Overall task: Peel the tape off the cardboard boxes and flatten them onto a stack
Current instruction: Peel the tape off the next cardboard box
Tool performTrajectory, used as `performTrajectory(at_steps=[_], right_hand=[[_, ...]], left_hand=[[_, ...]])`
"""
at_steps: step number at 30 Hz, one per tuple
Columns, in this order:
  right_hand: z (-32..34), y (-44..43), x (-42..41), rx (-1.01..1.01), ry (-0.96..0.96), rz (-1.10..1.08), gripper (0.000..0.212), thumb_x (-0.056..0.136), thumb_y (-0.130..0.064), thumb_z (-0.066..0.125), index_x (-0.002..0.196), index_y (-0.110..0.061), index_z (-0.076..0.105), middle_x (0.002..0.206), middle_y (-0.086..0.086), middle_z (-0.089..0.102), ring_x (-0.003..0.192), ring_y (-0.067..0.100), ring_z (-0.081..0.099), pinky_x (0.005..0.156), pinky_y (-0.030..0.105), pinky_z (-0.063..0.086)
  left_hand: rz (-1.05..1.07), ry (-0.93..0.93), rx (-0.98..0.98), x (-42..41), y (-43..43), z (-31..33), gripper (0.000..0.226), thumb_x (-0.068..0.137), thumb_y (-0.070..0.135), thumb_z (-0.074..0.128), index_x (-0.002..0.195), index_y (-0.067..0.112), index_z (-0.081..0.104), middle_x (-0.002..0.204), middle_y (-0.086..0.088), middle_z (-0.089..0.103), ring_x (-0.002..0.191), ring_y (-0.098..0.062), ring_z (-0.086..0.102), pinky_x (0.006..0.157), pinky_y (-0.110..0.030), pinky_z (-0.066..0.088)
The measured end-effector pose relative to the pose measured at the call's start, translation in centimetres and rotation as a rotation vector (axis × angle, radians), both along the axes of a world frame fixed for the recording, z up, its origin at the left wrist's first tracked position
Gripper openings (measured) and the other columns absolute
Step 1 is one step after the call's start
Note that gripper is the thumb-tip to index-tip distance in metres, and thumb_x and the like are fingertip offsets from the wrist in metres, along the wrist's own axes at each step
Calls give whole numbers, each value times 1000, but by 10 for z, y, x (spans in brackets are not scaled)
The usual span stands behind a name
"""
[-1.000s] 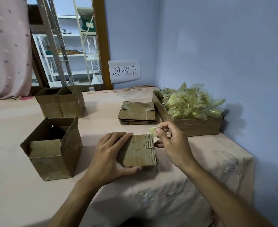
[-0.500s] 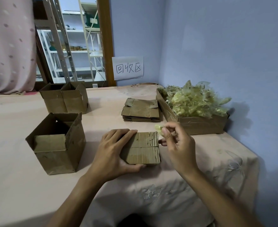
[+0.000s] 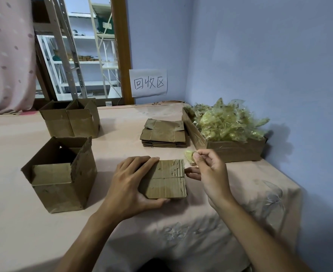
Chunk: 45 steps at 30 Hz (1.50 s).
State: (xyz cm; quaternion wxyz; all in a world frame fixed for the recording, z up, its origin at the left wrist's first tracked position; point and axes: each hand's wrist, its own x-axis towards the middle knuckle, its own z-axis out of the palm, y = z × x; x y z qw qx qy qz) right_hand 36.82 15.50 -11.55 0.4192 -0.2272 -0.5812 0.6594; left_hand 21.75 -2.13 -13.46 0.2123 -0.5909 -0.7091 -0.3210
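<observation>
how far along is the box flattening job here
Done: a stack of flattened boxes sits mid-table, and the scrap box is heaped with peeled tape. In hand: the left hand holds a closed box while the right hand pinches a tape wad. Left: flatten that box, then the open box at near left and the pair behind it.

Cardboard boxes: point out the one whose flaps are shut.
The small box under the left hand, in front of the flattened stack. The near-left box, the rear pair and the tape-filled box are all open.
</observation>
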Motion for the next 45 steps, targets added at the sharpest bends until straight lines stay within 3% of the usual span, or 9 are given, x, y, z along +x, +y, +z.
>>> performTrajectory(at_steps=[7,11,18,25,37,41,45], right_hand=[[-1,2,-2,-157,28,25,4,103,-10,58,102,-9,62,90,9,66,70,29,75,58,28,60],[3,9,6,-205,47,-37,9,107,-14,52,108,-7,57,92,10,57,69,37,76,53,29,59],[17,15,24,155,17,-50,5,102,-19,63,105,-16,66,100,4,72,74,33,77,63,32,58],[16,-5,32,530,-3,-98,13,98,-27,69,109,-20,70,100,-3,74,76,18,77,70,54,60],[-6,-12,41,770,-185,-12,11,94,-34,74,103,-28,77,101,-12,68,80,14,69,68,30,54],[-3,-15,39,820,-295,6,30,93,-53,61,104,-29,76,104,-14,58,94,13,65,76,36,56],[8,-12,33,857,-354,64,31,100,-42,52,101,-24,77,97,-11,62,91,12,63,77,36,51]], left_hand=[[-12,-15,4,1,0,0,100,68,82,73,145,21,56,136,5,57,123,-17,53,102,-45,45],[-8,-61,43,-3,-5,-1,99,66,77,78,144,19,57,135,4,57,121,-16,53,99,-49,49],[14,-56,15,-6,5,2,102,63,83,75,142,21,59,133,6,59,118,-14,54,101,-44,46],[37,-50,17,-5,5,1,101,63,84,74,142,21,60,131,5,60,117,-17,55,100,-44,45],[56,-81,-20,-5,7,6,103,63,86,71,141,20,61,131,5,60,117,-15,53,99,-42,46],[57,-85,-22,-5,8,6,104,64,88,68,141,19,61,131,5,60,117,-16,52,98,-42,46],[59,-86,-7,-4,9,5,103,62,87,70,141,20,61,129,6,60,116,-16,54,100,-44,46]])
